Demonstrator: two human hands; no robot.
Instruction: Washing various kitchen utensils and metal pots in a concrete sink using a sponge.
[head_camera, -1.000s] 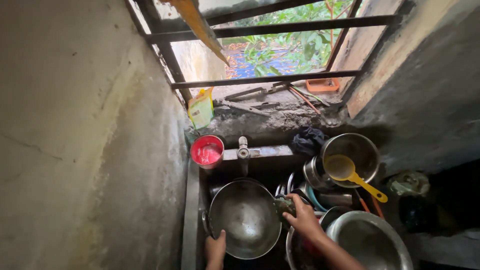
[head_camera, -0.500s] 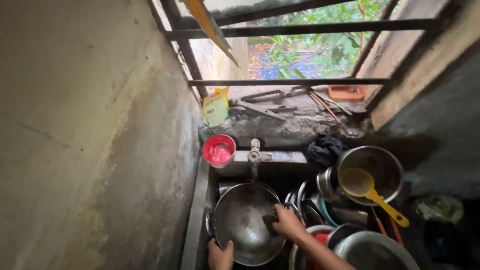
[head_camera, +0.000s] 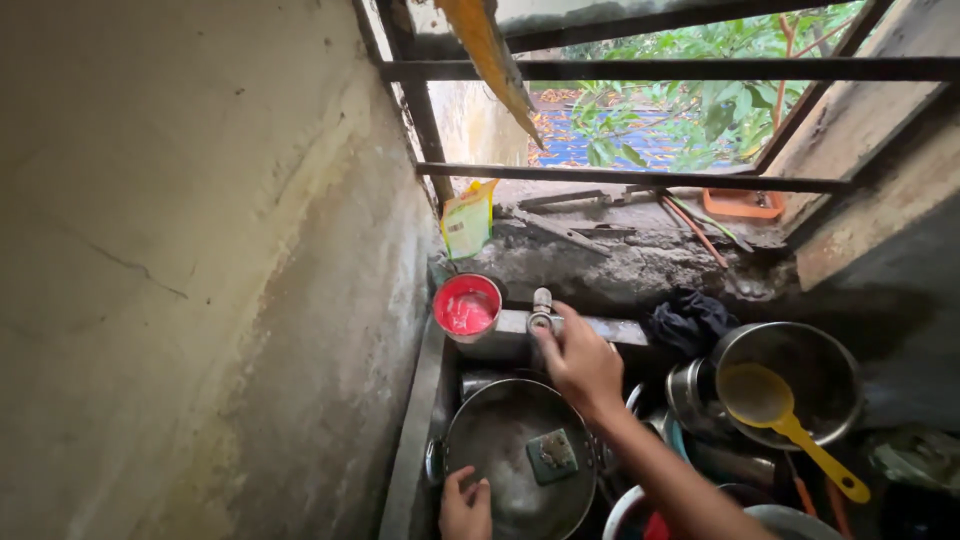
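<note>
My right hand (head_camera: 578, 362) reaches up to the metal tap (head_camera: 542, 311) above the sink, its fingers closed around the tap's handle. My left hand (head_camera: 464, 505) rests on the near rim of a large round steel pan (head_camera: 500, 450) that lies in the sink. A small green scrub pad (head_camera: 551, 453) lies inside the pan, loose. A red cup (head_camera: 467, 305) with pink liquid stands on the ledge just left of the tap.
Right of the pan sit several steel pots, one (head_camera: 810, 372) holding a yellow ladle (head_camera: 782, 418). A dark cloth (head_camera: 688, 320) lies on the ledge. A yellow pouch (head_camera: 467, 221) leans by the barred window (head_camera: 640, 178). A rough concrete wall (head_camera: 200, 280) closes the left side.
My right hand has left the scrub pad in the pan and moved up to the tap. The view has tilted and moved closer to the sink.
</note>
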